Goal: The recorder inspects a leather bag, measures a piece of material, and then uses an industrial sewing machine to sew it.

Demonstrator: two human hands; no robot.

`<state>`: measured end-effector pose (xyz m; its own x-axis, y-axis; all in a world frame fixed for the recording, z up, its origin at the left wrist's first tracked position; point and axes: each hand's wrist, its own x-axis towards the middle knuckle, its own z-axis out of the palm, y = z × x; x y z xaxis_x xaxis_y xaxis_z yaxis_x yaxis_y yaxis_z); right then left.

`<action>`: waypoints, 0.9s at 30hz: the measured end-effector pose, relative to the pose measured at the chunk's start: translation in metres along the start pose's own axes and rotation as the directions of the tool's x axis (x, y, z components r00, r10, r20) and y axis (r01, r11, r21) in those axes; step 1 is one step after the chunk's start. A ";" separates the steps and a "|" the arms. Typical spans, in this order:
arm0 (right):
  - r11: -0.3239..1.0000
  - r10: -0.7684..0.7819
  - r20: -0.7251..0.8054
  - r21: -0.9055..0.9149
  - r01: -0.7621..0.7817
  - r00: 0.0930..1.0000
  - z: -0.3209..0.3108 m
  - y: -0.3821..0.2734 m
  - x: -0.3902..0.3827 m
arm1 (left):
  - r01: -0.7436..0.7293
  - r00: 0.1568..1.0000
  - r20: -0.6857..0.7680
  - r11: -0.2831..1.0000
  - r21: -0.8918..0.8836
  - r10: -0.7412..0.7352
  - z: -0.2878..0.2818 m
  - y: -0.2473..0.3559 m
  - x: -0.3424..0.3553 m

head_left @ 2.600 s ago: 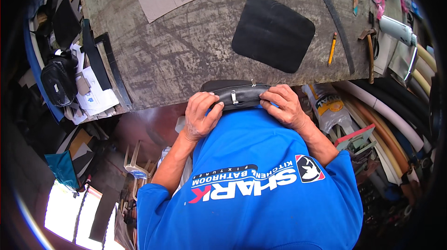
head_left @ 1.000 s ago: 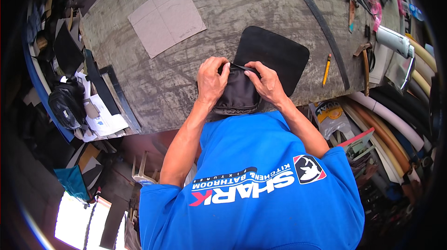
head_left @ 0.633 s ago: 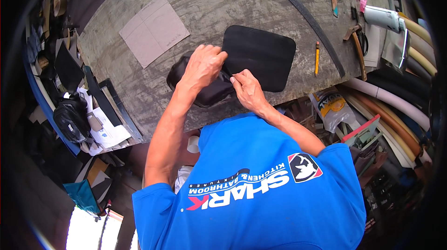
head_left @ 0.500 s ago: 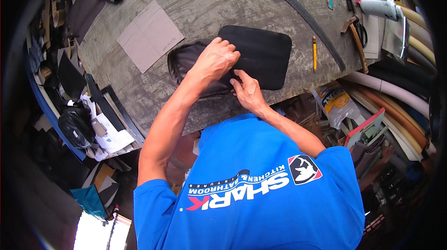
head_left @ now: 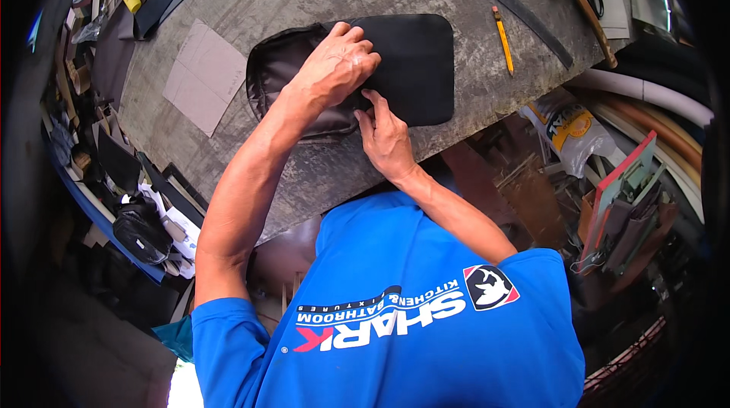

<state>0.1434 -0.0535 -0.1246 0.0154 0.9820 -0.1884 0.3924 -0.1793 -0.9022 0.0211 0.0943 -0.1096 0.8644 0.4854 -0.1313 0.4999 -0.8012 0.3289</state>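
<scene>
A black, soft case (head_left: 418,66) lies spread on the workbench. Its right half is a flat panel with rounded corners, and its left half is a dark brown, wrinkled pouch (head_left: 277,66) with a raised rim. My left hand (head_left: 338,62) is closed over the middle of the case, where the two halves meet, its fingertips hidden beneath it. Just nearer to me, my right hand (head_left: 388,138) pinches the case's near edge between thumb and forefinger. What exactly lies between those fingertips is too small to make out.
The worn workbench (head_left: 304,187) bears a grey-pink marked sheet (head_left: 205,77) on the left. A yellow pencil (head_left: 503,41), a dark metal strip (head_left: 525,24) and a hammer (head_left: 585,9) lie to the right. Rolls of material (head_left: 646,96) and a plastic bag (head_left: 566,130) sit beyond the near right edge.
The whole view has shifted, so the bench things sit elsewhere in the picture. The pouch half, blurred before, is now sharp. Both hands keep about the same places on the case.
</scene>
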 end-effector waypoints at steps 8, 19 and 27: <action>0.997 -0.070 -0.062 -0.035 0.068 0.996 0.004 0.007 -0.002 | 0.029 0.999 -0.036 1.000 0.007 -0.029 0.005 0.000 0.000; 0.983 -0.147 -0.129 -0.125 0.131 0.981 0.007 0.005 0.000 | 0.019 1.000 0.002 0.999 0.031 -0.019 0.005 0.001 0.007; 0.769 -0.298 0.120 -0.557 0.313 0.947 -0.013 0.004 0.016 | 0.004 0.999 0.044 0.998 0.068 -0.007 0.004 0.005 0.009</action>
<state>0.1575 -0.0379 -0.1262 -0.2125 0.9762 0.0441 0.8192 0.2025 -0.5366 0.0315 0.0937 -0.1130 0.8624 0.4754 -0.1743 0.5060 -0.8211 0.2640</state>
